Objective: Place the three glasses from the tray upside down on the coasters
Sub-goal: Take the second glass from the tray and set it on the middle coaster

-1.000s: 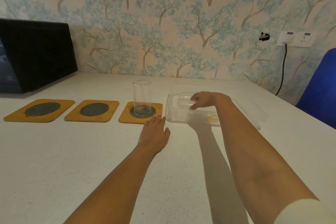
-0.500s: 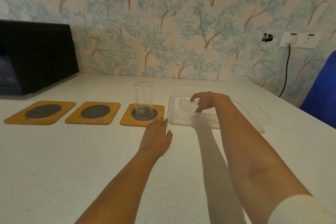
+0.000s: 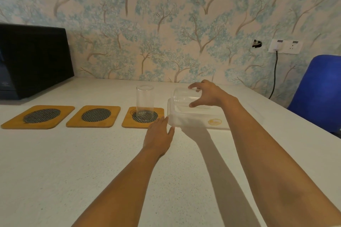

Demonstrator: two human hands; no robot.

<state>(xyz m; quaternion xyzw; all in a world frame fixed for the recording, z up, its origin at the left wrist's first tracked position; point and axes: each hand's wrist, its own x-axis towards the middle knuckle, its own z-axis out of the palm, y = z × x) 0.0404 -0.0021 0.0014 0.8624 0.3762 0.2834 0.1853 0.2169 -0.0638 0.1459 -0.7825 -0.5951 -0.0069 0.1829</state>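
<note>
Lifting the second glass (image 3: 186, 96) out of the tray (image 3: 191, 120) with our right hand (image 3: 206, 94).

A moment ago our right hand was down inside the clear tray; now it has risen, and the glass lies on its side in our grip, thumb at its near side, fingers over the far side, just above the tray's 12 o'clock rim. One glass (image 3: 145, 101) already stands on the right coaster (image 3: 143, 117), so we judge the task about a third done. The middle coaster (image 3: 94, 116), at 9 o'clock from our grip, looks next; the left coaster (image 3: 39, 117) lies beyond. Our left hand (image 3: 159, 136) rests flat and empty on the table (image 3: 73, 162), touching the tray's near corner.
</note>
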